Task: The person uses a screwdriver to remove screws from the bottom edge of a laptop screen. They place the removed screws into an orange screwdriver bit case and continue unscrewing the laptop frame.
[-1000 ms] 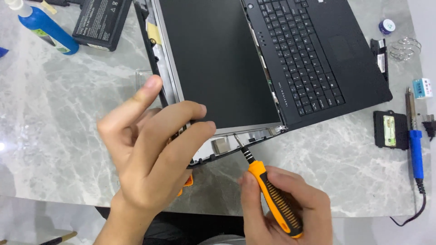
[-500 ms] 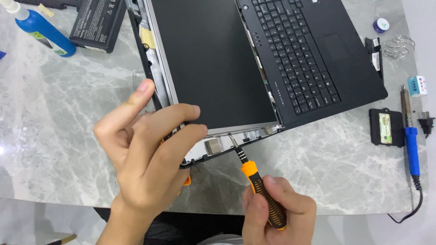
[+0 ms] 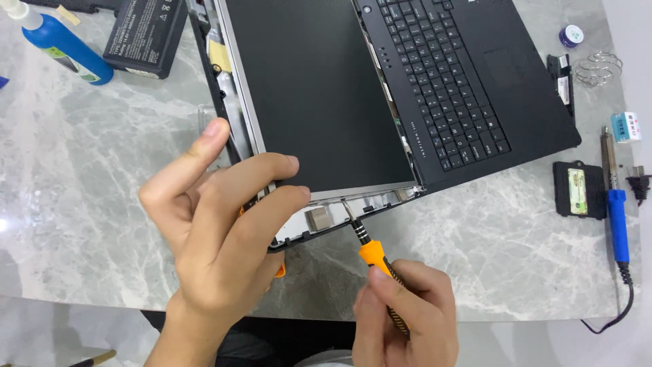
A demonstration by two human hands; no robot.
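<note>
Resting flat across the marble table (image 3: pixel 95 204), the laptop (image 3: pixel 380 102) lies opened out, keyboard half toward 2 o'clock and screen panel (image 3: pixel 319 95) at centre. The bezel appears already off, since the lid shell's inner edge shows bare along the panel's 9 and 6 o'clock sides; the panel itself is still seated in the shell, so work at that edge judged unfinished.

The left hand (image 3: pixel 217 238) bears on the panel's 7 o'clock corner, middle fingers pressed together on the glass edge, index raised and spread apart. The right hand (image 3: pixel 401 312), at 5 o'clock, pinches the orange screwdriver (image 3: pixel 373 261) between thumb and fingers, its tip set at the lower frame near a small metal tab. An orange pry tool (image 3: pixel 278 270) peeks from under the left hand.

Against the earlier frames, the screwdriver tip has moved slightly toward 9 o'clock along the lower edge; the left hand's grip is unchanged.

Elsewhere: battery (image 3: pixel 146 34) and blue bottle (image 3: pixel 64 44) at 11 o'clock, soldering iron (image 3: pixel 617 211) at 3 o'clock.
</note>
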